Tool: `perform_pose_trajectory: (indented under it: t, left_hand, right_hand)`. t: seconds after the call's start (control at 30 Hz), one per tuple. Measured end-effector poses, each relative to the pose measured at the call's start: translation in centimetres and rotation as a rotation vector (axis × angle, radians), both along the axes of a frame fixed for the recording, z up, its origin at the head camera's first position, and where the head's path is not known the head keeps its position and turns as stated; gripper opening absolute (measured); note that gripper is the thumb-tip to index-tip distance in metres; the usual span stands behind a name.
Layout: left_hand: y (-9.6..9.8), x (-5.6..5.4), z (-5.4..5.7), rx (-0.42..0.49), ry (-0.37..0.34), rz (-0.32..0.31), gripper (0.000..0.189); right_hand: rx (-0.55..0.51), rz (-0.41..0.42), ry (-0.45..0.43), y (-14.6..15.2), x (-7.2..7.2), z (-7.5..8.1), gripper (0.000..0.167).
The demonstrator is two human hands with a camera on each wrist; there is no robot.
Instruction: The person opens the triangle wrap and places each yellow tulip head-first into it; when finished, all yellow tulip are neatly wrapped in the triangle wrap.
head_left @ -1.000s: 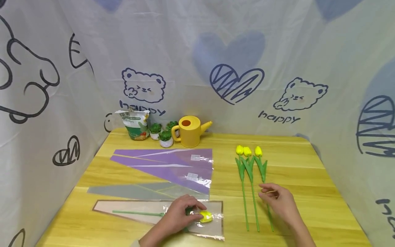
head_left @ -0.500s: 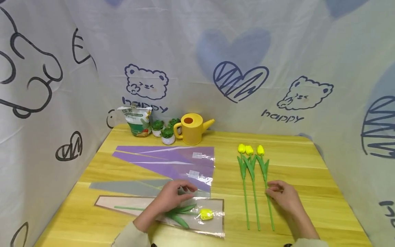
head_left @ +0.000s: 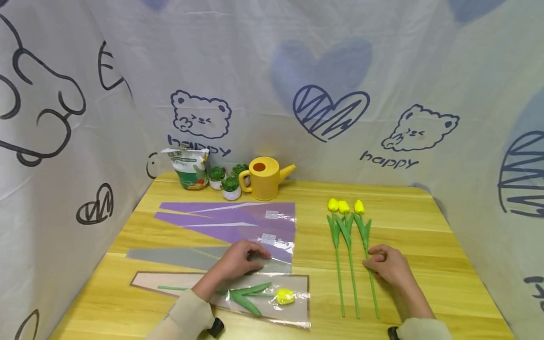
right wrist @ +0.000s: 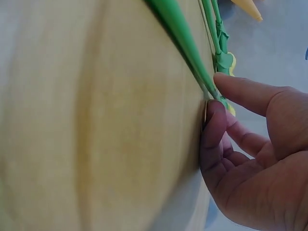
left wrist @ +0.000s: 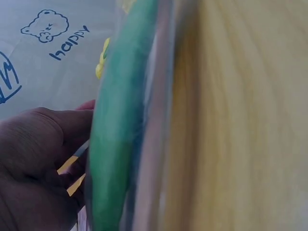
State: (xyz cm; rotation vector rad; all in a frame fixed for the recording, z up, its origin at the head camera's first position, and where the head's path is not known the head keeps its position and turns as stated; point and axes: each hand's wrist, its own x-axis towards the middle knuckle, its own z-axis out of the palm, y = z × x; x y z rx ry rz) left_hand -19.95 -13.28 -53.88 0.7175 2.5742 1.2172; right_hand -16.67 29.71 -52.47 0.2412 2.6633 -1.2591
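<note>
Several yellow artificial tulips lie on the table. Three sit side by side at the right, and the thumb and index finger of my right hand (head_left: 388,267) pinch the stem of the rightmost tulip (head_left: 364,231). In the right wrist view its green stem (right wrist: 180,33) runs between those fingertips. Another tulip (head_left: 284,296) lies inside a clear sleeve with a pale pink back (head_left: 297,311). Above that sleeve, over the grey sleeve (head_left: 178,257), my left hand (head_left: 242,259) has loosely bent fingers and holds nothing. A green leaf (left wrist: 120,115) under clear film fills the left wrist view.
Purple flower sleeves (head_left: 238,226) lie flat behind the grey one. Along the back edge stand a white-green bag (head_left: 191,172), small potted succulents (head_left: 231,188) and a yellow watering can (head_left: 265,182). A printed curtain (head_left: 255,71) surrounds the wooden table (head_left: 408,217).
My left hand has moved off the tulip in the pink sleeve, up and left over the grey sleeve. The right hand has closed its fingertips on the rightmost tulip's stem.
</note>
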Motion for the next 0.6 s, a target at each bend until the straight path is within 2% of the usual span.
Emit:
perform_pose_trajectory:
  t: [0.23,0.4,0.6]
  left_hand:
    - [0.2,-0.6,-0.1,-0.017,0.04,-0.035,0.038]
    - [0.0,-0.9,-0.4,0.007,0.052,-0.053,0.041]
    - [0.1,-1.1,-1.3,0.064,0.038,-0.032,0.044]
  right_hand:
    - [-0.021,-0.014,-0.011,0.1,-0.2,-0.2,0.042]
    - [-0.048,-0.047,-0.03,0.1,-0.3,-0.2,0.037]
    - [-0.091,-0.085,-0.051,0.2,-0.4,-0.3,0.033]
